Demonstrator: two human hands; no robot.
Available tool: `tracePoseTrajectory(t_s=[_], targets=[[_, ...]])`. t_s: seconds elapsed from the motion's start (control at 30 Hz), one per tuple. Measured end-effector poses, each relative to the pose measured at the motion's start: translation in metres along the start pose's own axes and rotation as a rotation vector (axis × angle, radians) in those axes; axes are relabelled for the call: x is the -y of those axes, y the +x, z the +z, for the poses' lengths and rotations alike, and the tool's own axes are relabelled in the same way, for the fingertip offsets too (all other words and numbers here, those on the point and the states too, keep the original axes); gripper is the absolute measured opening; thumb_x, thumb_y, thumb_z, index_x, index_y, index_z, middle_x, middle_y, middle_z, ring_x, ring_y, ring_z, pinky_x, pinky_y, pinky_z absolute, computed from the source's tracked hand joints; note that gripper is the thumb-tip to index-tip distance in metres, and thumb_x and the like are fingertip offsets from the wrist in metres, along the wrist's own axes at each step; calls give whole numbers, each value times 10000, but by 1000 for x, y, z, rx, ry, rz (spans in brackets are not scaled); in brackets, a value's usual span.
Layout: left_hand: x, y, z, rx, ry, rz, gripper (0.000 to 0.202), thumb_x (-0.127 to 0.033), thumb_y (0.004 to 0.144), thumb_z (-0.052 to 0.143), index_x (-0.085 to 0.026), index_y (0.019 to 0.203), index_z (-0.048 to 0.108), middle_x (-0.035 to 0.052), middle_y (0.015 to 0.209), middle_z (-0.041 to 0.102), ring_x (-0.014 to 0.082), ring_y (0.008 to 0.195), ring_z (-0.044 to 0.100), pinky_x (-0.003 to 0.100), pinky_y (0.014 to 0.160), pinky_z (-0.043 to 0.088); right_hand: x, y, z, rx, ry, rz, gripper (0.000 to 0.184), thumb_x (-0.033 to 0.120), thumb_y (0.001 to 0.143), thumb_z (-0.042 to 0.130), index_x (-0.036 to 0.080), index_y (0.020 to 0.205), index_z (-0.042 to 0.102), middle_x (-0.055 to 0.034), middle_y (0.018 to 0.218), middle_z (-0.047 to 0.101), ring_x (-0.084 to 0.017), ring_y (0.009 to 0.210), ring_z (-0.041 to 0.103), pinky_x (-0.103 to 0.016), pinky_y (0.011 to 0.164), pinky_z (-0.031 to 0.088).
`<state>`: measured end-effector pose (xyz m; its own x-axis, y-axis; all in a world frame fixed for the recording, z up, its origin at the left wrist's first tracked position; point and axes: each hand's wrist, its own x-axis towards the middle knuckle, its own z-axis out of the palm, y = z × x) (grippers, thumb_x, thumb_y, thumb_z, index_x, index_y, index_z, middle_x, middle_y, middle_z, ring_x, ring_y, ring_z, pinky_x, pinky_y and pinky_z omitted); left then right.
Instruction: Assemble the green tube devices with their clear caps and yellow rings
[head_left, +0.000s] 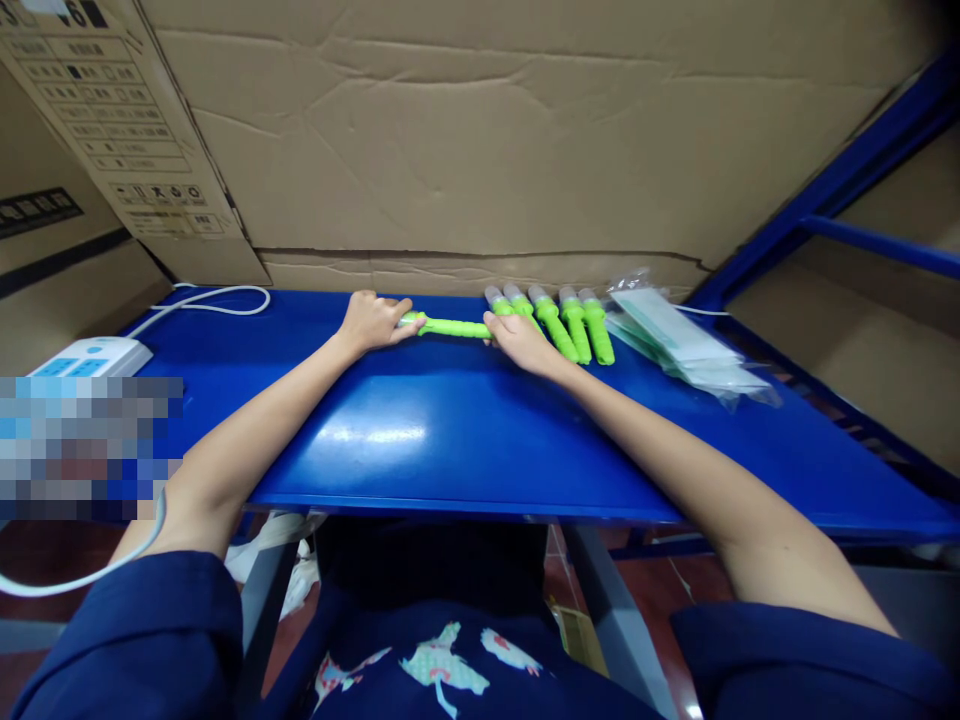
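Note:
A bright green stick-shaped item lies crosswise on the blue table near its far edge. My left hand is closed on its left end. My right hand grips its right end with the fingers curled. Just right of my right hand, several more green items with pale caps lie side by side, pointing away from me.
A stack of clear plastic bags lies at the right of the green row. A white power strip with its cable sits at the table's left edge. Large cardboard boxes wall off the back. A blue rack frame rises at right.

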<state>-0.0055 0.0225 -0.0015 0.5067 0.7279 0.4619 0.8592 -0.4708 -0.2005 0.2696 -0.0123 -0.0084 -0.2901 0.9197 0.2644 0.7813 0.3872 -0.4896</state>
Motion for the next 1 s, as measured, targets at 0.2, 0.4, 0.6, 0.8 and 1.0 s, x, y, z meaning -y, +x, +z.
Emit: tracePoseTrajectory(t_s=[0.2, 0.4, 0.6, 0.8, 1.0], targets=[[4, 1, 8, -50, -37, 92, 686, -746, 944, 358, -173, 942, 735, 177, 809, 766, 271, 667, 664, 351, 646, 338, 10, -5, -7, 216, 444, 285, 505, 394, 1070, 330, 209, 622, 470, 30, 504, 355, -98, 432, 293, -262, 487, 274], [5, 4, 5, -121, -16, 159, 757, -769, 975, 240, -165, 964, 696, 160, 830, 751, 267, 714, 685, 371, 685, 376, 17, -9, -12, 198, 729, 319, 574, 646, 992, 480, 207, 621, 478, 46, 484, 361, -54, 401, 256, -210, 414, 167], [-6, 7, 6, -52, -38, 188, 679, -666, 994, 416, -83, 1270, 629, 233, 1190, 705, 352, 1063, 687, 443, 901, 448, 20, -8, -15, -107, 655, 135, 458, 597, 921, 635, 178, 737, 618, -36, 620, 631, -83, 441, 434, -225, 427, 310], [-10, 3, 4, -50, -140, 51, 669, -431, 1016, 458, -62, 1565, 350, 268, 1555, 456, 392, 1396, 502, 495, 1061, 419, 13, -9, -18, -380, 202, 49, 314, 404, 1003, 540, 159, 1036, 734, -71, 810, 764, -193, 680, 691, -290, 697, 528], [-5, 3, 2, -8, -163, 8, 581, -345, 1001, 426, -52, 1502, 429, 265, 1551, 452, 396, 1397, 500, 522, 1090, 403, 12, -14, -18, -332, -454, 11, 440, 367, 1043, 426, 118, 1284, 698, -185, 1221, 748, -339, 1134, 705, -393, 891, 507]])
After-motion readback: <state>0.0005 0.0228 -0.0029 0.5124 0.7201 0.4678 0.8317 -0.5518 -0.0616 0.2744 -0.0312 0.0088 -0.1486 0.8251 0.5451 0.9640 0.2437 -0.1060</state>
